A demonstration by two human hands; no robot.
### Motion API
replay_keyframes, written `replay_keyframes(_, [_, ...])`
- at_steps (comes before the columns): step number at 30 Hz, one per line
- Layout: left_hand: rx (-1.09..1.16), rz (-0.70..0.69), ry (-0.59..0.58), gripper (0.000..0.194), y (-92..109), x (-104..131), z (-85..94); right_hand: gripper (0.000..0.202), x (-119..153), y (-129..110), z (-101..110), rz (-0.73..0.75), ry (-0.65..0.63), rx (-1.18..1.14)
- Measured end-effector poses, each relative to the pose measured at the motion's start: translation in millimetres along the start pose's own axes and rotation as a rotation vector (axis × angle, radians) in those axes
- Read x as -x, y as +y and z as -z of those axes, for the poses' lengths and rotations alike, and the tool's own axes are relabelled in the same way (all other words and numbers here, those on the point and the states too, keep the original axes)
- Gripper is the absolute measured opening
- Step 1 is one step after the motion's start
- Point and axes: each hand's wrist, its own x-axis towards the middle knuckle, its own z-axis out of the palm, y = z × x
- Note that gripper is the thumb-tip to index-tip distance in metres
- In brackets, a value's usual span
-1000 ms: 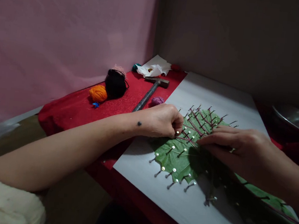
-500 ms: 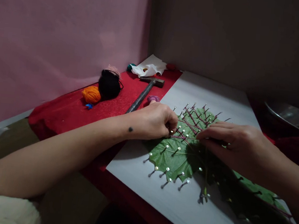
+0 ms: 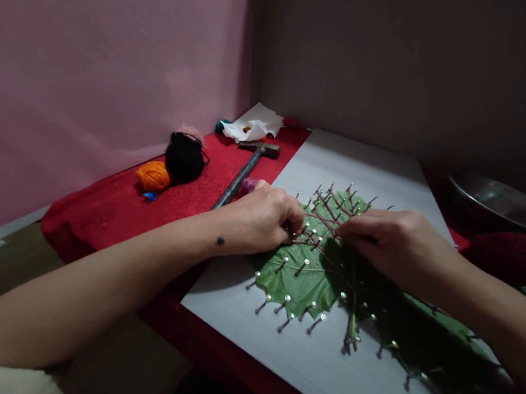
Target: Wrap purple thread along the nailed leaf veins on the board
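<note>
Left hand (image 3: 274,218) is set at the left edge of a green leaf (image 3: 300,289), fingers curled, back of the hand turned up. Whether anything is gripped inside those fingers cannot be told; the fingertips are partly hidden.

Right hand (image 3: 384,235) is held over the right part of the same leaf. Its fingertips are brought together, and purple thread (image 3: 324,219) is pinched at them. The two hands are kept apart, with a narrow strip of leaf, nails and thread left visible between them.

Leaf is laid on a white board (image 3: 229,294), in its middle stretch. It is ringed by upright and tilted nails (image 3: 306,262), with more set inside the outline. Thread is wound in crossing lines around the far nails; the near-left lobe is left bare of it. Stem is pointed toward the near side. A second leaf (image 3: 450,333) is seen to the right, under the right forearm, mostly lost in shadow.

Board is placed on a red cloth (image 3: 102,205). On the cloth, left of the board: a hammer (image 3: 242,179), head at the far end, and a purple yarn ball (image 3: 248,186), partly covered by the left hand. Farther left, a black yarn ball (image 3: 185,159) is set beside an orange yarn ball (image 3: 153,176). Far right, a metal bowl (image 3: 461,189) is partly seen.
</note>
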Motion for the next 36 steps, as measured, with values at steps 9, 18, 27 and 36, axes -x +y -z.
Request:
replay_keyframes(9, [-0.026, -0.01, 0.013, 0.017, -2.1, 0.6, -2.4, 0.023, 17.9, 3.4, 2.3, 0.467, -0.133, 0.223])
replay_keyframes(18, [0.257, 0.063, 0.248, 0.016, -10.4, 7.4, 15.6, 0.02, 29.7, -4.4, -0.2, 0.399, -0.067, 0.226])
replay_keyframes(27, [-0.203, 0.183, 0.149, 0.026, -45.0, 1.4, 28.0, 0.019, 35.2, -6.0, -7.8, 0.361, 0.068, 0.273])
replay_keyframes(36, [-0.397, 0.179, 0.255, 0.014, -69.5, -4.5, 15.9, 0.022, 34.8, -8.7, -7.0, 0.342, 0.068, 0.268])
